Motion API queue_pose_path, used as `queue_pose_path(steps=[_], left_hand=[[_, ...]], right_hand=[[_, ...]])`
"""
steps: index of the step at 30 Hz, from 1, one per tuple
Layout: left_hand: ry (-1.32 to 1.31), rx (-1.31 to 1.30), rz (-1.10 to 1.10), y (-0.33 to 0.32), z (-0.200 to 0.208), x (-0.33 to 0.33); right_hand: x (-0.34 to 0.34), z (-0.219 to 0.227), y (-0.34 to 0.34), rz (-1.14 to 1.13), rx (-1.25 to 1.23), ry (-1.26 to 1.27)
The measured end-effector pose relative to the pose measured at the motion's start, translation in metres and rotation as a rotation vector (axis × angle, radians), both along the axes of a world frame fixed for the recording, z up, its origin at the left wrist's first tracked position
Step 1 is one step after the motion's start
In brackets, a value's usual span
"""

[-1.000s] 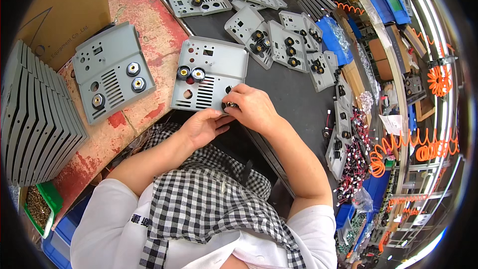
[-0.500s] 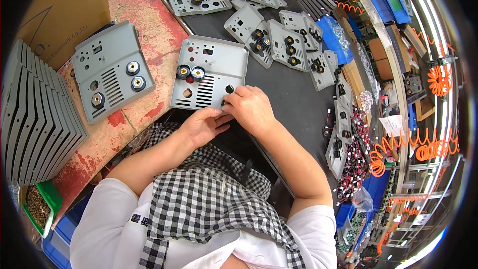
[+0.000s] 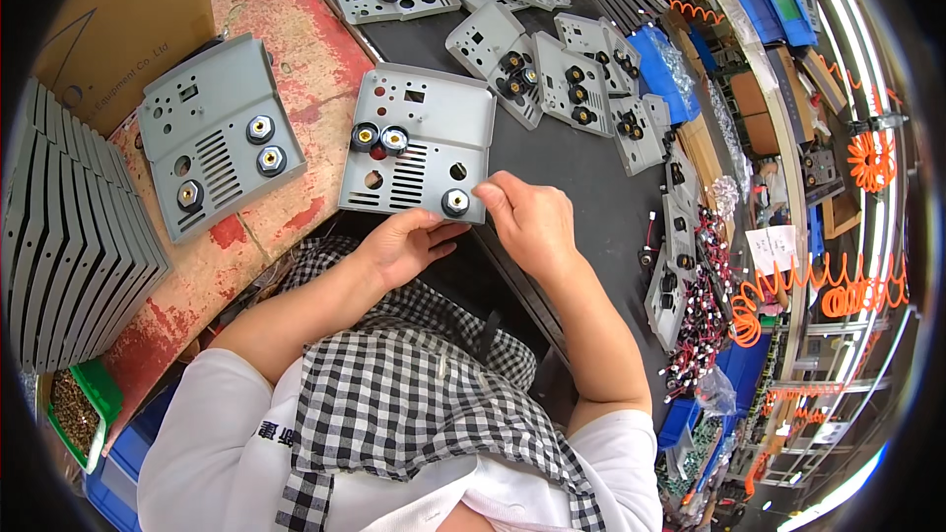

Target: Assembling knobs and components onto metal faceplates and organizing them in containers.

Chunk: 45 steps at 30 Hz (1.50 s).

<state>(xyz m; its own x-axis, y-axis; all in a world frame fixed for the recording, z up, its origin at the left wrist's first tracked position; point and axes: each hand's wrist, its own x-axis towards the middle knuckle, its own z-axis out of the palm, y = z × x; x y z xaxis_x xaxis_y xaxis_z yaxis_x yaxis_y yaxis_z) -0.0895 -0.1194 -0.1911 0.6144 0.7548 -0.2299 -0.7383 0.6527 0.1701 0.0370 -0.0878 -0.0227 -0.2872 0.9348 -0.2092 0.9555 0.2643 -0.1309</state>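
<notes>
A grey sheet-metal panel (image 3: 440,125) with vent slots and round holes lies in front of me, its near edge at the table's edge. Two black round connectors with brass centres (image 3: 378,139) sit side by side at its left. At its near right corner is another connector (image 3: 455,203), with a silver hex nut around it. My left hand (image 3: 402,248) is closed at the panel's near edge, thumb against the edge and fingers partly beneath. Just right of the nut, my right hand (image 3: 535,222) is closed, thumb against curled fingers; anything between them is hidden.
At left lies a similar panel (image 3: 219,143) with three nutted connectors, beside a stack of grey panels (image 3: 84,227) and a cardboard box (image 3: 128,25). Several fitted panels (image 3: 570,86) cover the dark surface beyond. Bundled wires (image 3: 700,305) and orange coiled hoses (image 3: 852,286) are at right.
My right hand has drawn back to the right from the panel's near corner, uncovering the connector with its silver nut. My left hand stays at the near edge.
</notes>
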Motion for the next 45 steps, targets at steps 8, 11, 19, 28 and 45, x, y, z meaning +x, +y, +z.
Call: queue_pose_path(steps=[8, 11, 19, 28, 45], left_hand=[[-0.039, 0.031, -0.002, 0.002, -0.002, 0.001], [-0.022, 0.037, -0.019, 0.003, -0.004, 0.001], [0.436, 0.378, -0.247, -0.014, 0.023, -0.025], [1.207, 1.131, 0.676, 0.000, 0.083, -0.047], [0.124, 0.105, 0.108, -0.014, 0.066, -0.006]], right_hand=[[-0.009, -0.009, 0.009, -0.064, -0.058, 0.071], [-0.021, -0.031, 0.022, 0.056, 0.111, 0.261], [-0.057, -0.073, 0.048, 0.169, 0.215, 0.249], [-0.005, -0.034, -0.007, 0.023, -0.168, 0.788], [0.013, -0.042, -0.049, -0.027, 0.402, 0.864]])
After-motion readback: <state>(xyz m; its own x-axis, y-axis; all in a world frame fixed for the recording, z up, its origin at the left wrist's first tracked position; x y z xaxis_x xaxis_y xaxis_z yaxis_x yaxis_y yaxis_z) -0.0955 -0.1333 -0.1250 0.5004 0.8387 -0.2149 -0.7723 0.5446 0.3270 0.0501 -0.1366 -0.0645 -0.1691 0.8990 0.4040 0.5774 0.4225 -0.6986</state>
